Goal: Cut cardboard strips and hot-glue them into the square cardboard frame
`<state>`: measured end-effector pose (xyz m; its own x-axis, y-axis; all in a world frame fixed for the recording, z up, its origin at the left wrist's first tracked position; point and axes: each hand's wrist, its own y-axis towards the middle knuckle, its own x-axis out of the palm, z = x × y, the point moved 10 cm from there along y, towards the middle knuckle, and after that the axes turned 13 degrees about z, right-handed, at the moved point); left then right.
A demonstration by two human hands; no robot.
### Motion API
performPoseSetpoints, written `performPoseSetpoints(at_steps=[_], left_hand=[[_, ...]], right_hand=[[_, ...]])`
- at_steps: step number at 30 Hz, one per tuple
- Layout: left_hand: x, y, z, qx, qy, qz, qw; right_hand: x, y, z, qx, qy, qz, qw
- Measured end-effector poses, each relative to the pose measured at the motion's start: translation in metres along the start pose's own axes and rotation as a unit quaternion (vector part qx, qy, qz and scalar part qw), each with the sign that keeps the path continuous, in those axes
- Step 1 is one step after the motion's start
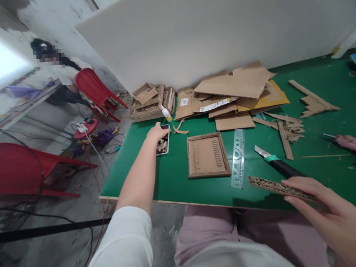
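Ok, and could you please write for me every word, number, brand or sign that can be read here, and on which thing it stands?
No word or number can be read surely.
Cardboard label: dark characters, too blurred.
White strip: print too small.
Small bottle: label too small.
Ruler: edge marks too small; its heart cut-out is the only clear sign.

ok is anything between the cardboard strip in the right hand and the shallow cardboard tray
Yes, the clear ruler lies flat on the table between the tray and the near end of the strip in the right hand. The cutter is off to the side, beyond the strip.
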<state>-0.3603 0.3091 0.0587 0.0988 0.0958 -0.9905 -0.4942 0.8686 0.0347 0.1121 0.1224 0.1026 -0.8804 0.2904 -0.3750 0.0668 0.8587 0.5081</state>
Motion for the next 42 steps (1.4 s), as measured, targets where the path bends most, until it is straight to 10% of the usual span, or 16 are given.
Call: performPoseSetpoints(at_steps=[15,33,38,42], left_hand=[[0.015,0.023,0.004,-0.031,0.048,-0.046,0.997],[-0.018,-0.001,0.009,-0.056,-0.103,-0.045,0.992],[-0.058,-0.017,0.028,-0.018,-0.137,0.054,0.989],[-0.125,-0.112,0.089,0.162,-0.285,0.164,0.930]], right_hand=[[-0.002,0.002,0.001,0.001,-0.024,-0.004,1.000],[-0.007,-0.001,0.010,0.009,-0.043,-0.002,0.999],[-0.009,-0.002,0.016,0.015,-0.062,0.003,0.998],[-0.007,-0.004,0.033,0.046,-0.093,0.010,0.995]])
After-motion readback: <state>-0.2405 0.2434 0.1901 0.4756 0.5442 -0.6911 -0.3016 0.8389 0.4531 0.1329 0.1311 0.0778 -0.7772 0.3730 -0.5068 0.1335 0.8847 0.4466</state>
